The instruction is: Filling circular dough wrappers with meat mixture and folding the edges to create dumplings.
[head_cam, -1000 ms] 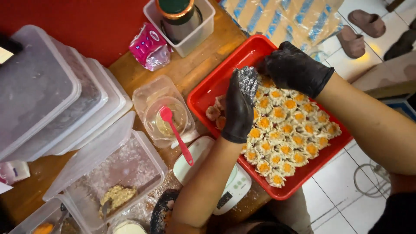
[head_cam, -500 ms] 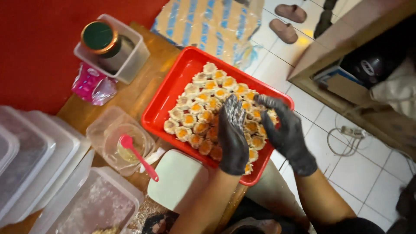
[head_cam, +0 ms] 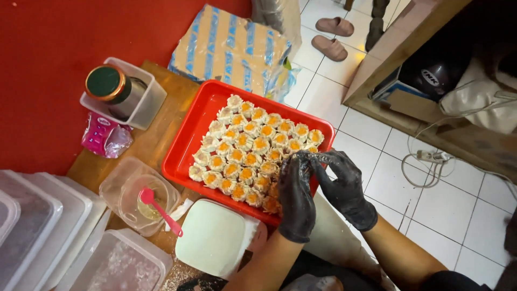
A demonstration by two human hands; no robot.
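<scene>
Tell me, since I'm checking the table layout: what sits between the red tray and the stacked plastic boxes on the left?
In the head view, a clear tub with a pink spoon in it sits between the red tray and the stacked plastic boxes.

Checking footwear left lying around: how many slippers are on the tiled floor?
2: one slipper at the top of the floor, the other slipper just below it, beside the cardboard box. More may lie outside the view.

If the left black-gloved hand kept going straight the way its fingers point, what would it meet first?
Probably the orange-topped dumplings in the red plastic tray: the left hand points up across it, already over the nearest ones. Its height above them is unclear.
</scene>
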